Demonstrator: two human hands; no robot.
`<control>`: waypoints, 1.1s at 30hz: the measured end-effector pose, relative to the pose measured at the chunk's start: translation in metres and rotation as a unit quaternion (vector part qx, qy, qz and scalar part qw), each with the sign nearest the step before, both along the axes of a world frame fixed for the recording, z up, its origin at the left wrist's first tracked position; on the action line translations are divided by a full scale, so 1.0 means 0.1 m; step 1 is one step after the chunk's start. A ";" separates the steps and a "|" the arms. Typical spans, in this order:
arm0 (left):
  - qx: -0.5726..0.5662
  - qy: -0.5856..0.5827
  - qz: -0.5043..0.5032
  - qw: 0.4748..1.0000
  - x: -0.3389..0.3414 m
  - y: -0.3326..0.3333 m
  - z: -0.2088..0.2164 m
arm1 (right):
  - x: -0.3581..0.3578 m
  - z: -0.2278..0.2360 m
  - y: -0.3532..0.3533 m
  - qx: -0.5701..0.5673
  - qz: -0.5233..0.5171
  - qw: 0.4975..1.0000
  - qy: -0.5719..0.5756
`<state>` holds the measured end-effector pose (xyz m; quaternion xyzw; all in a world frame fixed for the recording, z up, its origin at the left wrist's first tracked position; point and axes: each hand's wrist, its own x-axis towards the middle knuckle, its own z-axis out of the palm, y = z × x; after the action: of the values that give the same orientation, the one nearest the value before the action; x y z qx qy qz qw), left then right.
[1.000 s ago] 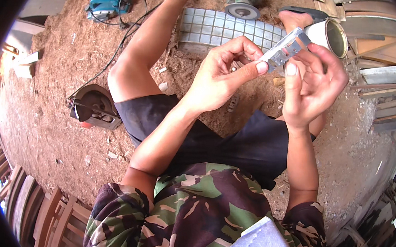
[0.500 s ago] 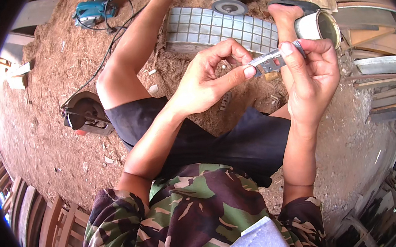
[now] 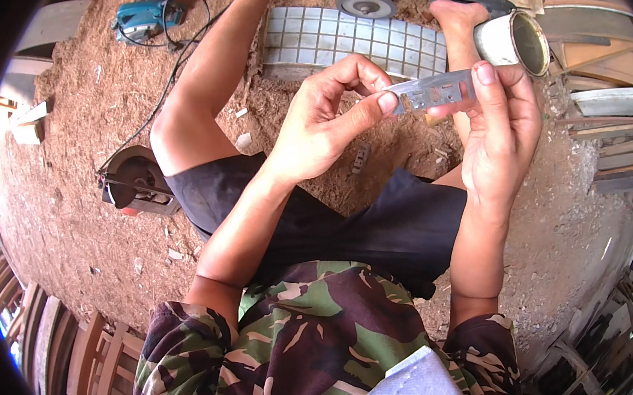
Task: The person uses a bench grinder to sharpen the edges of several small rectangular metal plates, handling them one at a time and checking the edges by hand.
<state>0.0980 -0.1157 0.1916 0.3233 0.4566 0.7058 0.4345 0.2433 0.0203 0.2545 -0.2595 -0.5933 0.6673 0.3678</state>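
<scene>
A flat, shiny metal planer blade [image 3: 435, 91] with several cut-out holes is stretched between my hands, above the ground and in front of the tiled block. My left hand [image 3: 335, 113] pinches its left end between thumb and fingers. At the other end, my right hand [image 3: 504, 117] grips it with the thumb on the near face and the fingers behind, partly hidden. A small metal piece with holes [image 3: 360, 157] lies on the sawdust below my left hand.
Beyond my hands are a white-tiled block [image 3: 348, 40], a bench grinder [image 3: 365, 1] and a tipped pale bucket [image 3: 497, 40]. A blue power tool [image 3: 144, 18] with a black cable lies far left; a dark circular tool [image 3: 138, 181] sits by my left knee. Wood pieces [image 3: 606, 70] are stacked at right.
The blade has turned so that its broad face with the holes shows more and it lies more level. Both hands keep hold of it; my right fingers have shifted slightly.
</scene>
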 end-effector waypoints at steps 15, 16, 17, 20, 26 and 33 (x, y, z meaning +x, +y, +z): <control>0.010 -0.013 0.029 0.999 -0.03 0.01 -0.05 | -0.14 -0.22 -0.10 -0.173 0.019 0.984 0.022; 0.011 -0.013 0.029 0.999 -0.04 0.01 -0.05 | -0.14 -0.22 -0.11 -0.174 0.019 0.984 0.022; 0.011 -0.012 0.029 0.999 -0.04 0.01 -0.05 | -0.14 -0.22 -0.11 -0.174 0.018 0.984 0.021; 0.012 -0.011 0.027 1.000 -0.05 0.02 -0.06 | -0.13 -0.23 -0.10 -0.175 0.018 0.984 0.017; 0.010 -0.040 0.024 0.999 -0.05 0.03 -0.07 | -0.13 -0.24 -0.10 -0.164 0.021 0.986 0.019; 0.010 -0.048 0.021 0.999 -0.04 0.05 -0.07 | -0.11 -0.24 -0.11 -0.145 0.022 0.989 0.020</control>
<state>0.0937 -0.1110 0.1844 0.2842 0.4347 0.7341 0.4374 0.2319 0.0092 0.2300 -0.2838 -0.4880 0.7594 0.3234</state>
